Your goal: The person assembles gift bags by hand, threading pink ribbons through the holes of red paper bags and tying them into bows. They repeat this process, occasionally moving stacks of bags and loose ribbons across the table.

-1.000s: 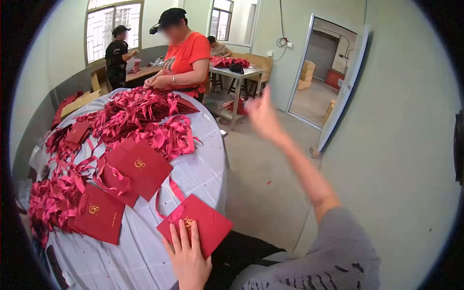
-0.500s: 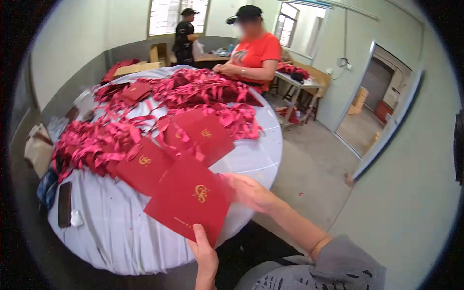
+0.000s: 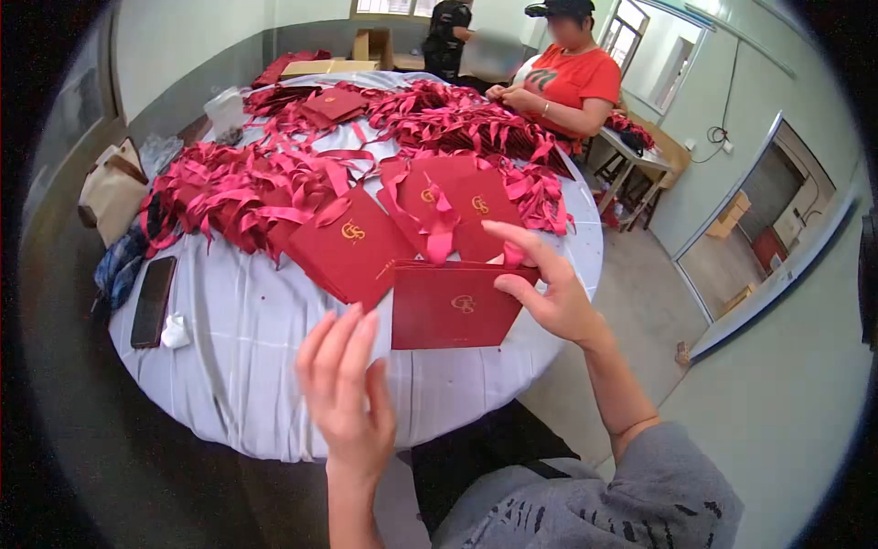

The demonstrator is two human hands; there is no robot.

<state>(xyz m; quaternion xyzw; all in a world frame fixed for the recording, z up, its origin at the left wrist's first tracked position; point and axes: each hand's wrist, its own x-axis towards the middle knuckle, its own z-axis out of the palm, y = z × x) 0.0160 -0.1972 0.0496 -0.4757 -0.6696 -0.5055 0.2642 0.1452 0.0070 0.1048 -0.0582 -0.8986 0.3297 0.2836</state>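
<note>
Half a second ago the left hand (image 3: 346, 403) was holding the red bag (image 3: 453, 311) from below, with its thumb on the bottom edge. The right hand (image 3: 553, 297) was tucked behind the bag. Now the bag has changed hands. The right hand pinches the bag's right end, with the thumb on the front and the other fingers behind and over the top edge. The left hand has let go. It hangs in the air with its fingers long and loose, and its fingertips are just beside the bag's lower left corner. I cannot tell if they touch it. Before, the bag was tipped on a slant. Now it is level and sits between the two hands, over the near edge of the table (image 3: 247, 366).

The bag is dark red and flat, and it is wider than it is tall. A small gold sign (image 3: 464, 303) is printed in the middle of its front. Its top edge is a straight line.

Just past the hands, more red bags (image 3: 352, 245) like it lie on the white cloth. Past them is a big heap of pink ribbons (image 3: 215, 197). A dark phone (image 3: 153, 300) lies well to the left of the left hand. Far past the right hand, a person in an orange shirt (image 3: 572, 82) stands at the other side of the table.
</note>
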